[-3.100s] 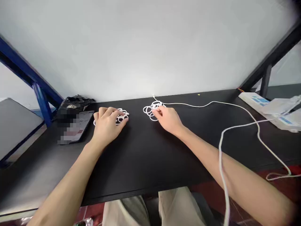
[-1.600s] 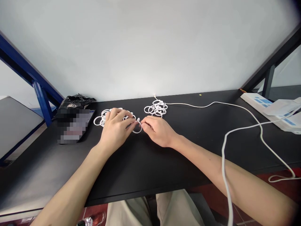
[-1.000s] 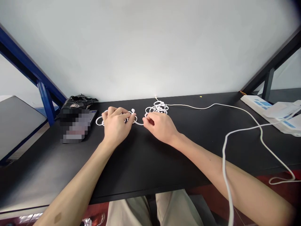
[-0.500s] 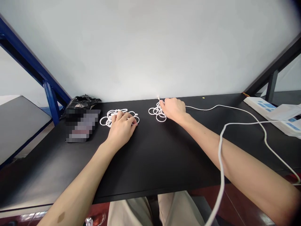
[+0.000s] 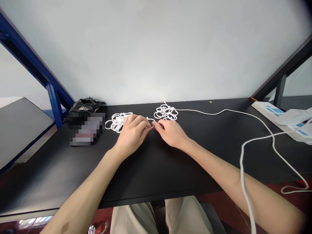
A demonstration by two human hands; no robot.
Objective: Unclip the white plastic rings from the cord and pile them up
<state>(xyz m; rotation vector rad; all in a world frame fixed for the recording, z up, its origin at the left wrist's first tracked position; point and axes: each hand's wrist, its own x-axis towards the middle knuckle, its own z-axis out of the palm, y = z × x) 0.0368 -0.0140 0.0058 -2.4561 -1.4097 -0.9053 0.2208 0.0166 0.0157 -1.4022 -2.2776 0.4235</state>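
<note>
A white cord lies on the black table in two looped, knotted bunches. My left hand (image 5: pixel 133 132) reaches over the left cord bunch (image 5: pixel 116 123), hiding its right part, with thumb and fingertips pinched on a small loop. Close beside it, my right hand (image 5: pixel 172 133) pinches the same small loop between thumb and index finger, the fingertips of both hands nearly touching. Just behind my right hand rests the right cord bunch (image 5: pixel 166 112), apart from my fingers. From this bunch a single length of cord (image 5: pixel 212 113) runs off to the right.
A black plastic bag (image 5: pixel 84 105) and a blurred flat packet (image 5: pixel 86 130) lie at the left. White-and-blue printed packages (image 5: pixel 275 112) sit at the far right. Another stretch of cord (image 5: pixel 242 162) hangs across my right forearm. A white wall (image 5: pixel 156 58) closes the back.
My right hand has left the right cord bunch and come left and nearer to me, to a loop by my left hand. My left hand has shifted slightly right and now pinches.
</note>
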